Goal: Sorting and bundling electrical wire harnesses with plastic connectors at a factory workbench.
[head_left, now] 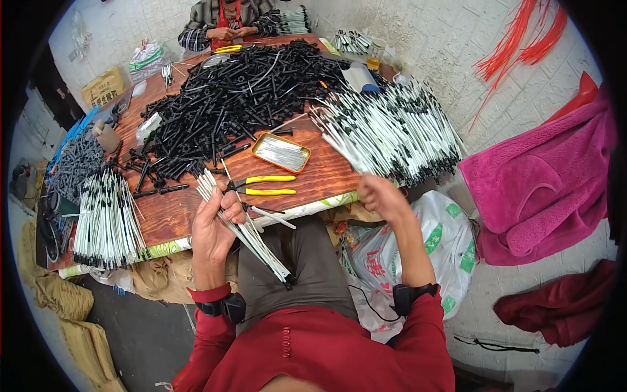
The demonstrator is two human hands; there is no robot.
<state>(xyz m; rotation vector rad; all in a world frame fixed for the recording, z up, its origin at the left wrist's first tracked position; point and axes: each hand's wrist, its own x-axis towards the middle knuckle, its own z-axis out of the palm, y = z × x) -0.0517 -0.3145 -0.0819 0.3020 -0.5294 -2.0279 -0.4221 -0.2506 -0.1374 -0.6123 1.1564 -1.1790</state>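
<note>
My left hand (pixel 214 225) is closed around a bundle of thin white rods (pixel 261 250) with black ends, which slants down over my lap. Beside its fingers, pliers (pixel 269 185) with yellow handles lie on the table; their jaws are partly hidden near the hand. A short white tube (pixel 274 217) sticks out past the bundle. My right hand (pixel 384 197) is closed at the table's front edge, somewhat blurred. A thicker white rod (pixel 345 151) runs from its fingertips toward the large pile of white rods (pixel 392 127) on the right.
Black plastic parts (pixel 235 91) heap across the wooden table (pixel 171 215). A shallow orange-rimmed tin (pixel 282 153) holds thin pale pins. More white rods (pixel 108 222) and grey parts (pixel 78 160) lie left. Another person (pixel 228 26) works opposite. Plastic bags (pixel 418 251) stand below right.
</note>
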